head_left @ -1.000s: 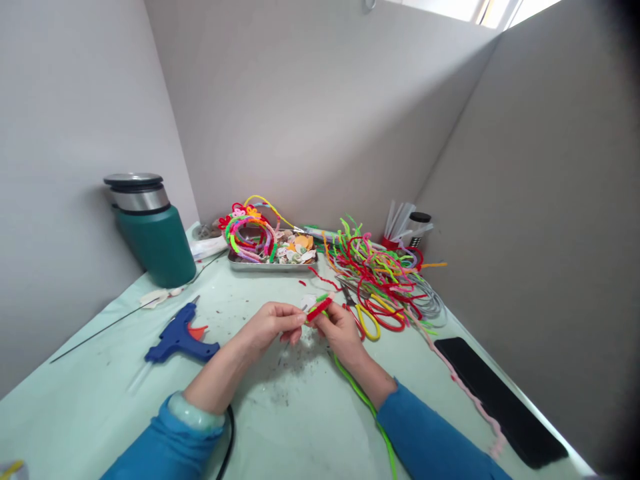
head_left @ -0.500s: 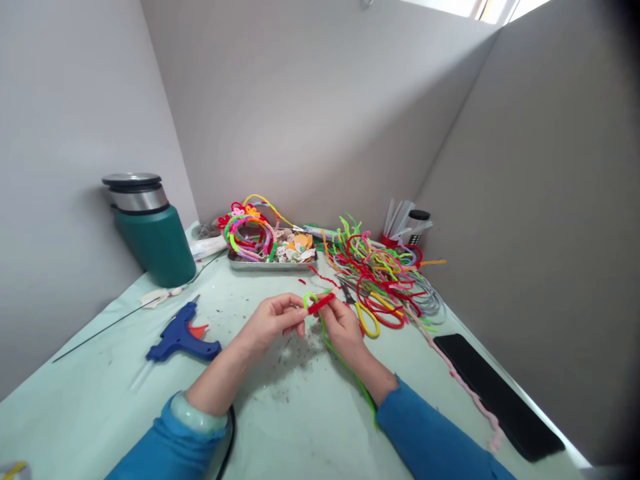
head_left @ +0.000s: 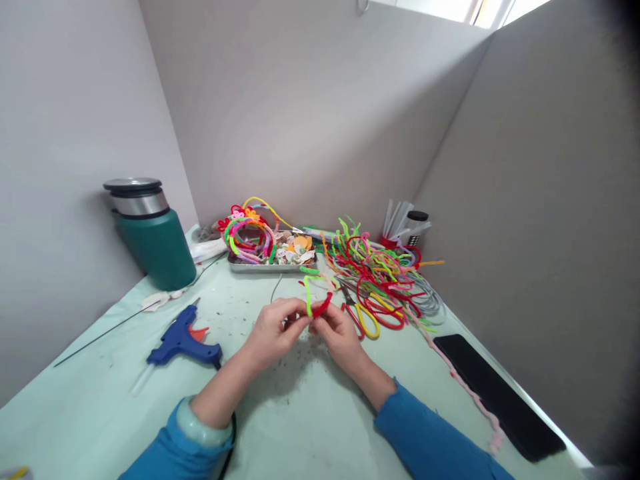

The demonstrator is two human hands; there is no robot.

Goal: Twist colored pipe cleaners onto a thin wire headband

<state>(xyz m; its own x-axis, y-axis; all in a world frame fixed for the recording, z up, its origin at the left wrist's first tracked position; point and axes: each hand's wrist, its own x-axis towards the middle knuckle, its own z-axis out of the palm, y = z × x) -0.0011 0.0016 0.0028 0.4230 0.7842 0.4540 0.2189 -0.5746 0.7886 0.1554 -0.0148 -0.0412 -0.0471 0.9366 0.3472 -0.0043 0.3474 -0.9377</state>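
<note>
Both hands meet over the middle of the table, pinching pipe cleaner pieces. My left hand [head_left: 277, 331] is closed, thumb against fingertips, at the lower end of a bright green pipe cleaner [head_left: 308, 297]. Beside it my right hand [head_left: 341, 337] is closed at the lower end of a red wrapped section [head_left: 323, 306]. The green and red parts meet at the fingertips in a V. Above them the strand bends on, and its upper part blends with the pieces behind. Fingertips hide the exact joint. Scissors with yellow and red handles [head_left: 369, 321] lie just right of the hands.
A metal tray [head_left: 270, 268] at the back holds scraps and colourful rings. Right of it spreads a tangled pipe cleaner heap [head_left: 370, 263]. A blue glue gun [head_left: 183, 340] and a green bottle [head_left: 157, 247] are at left. A black flat object [head_left: 495, 393] lies at right.
The green length that trailed down beside my right wrist now rises above the fingers. The red section has turned steeper, and both hands have drawn together at its lower end.
</note>
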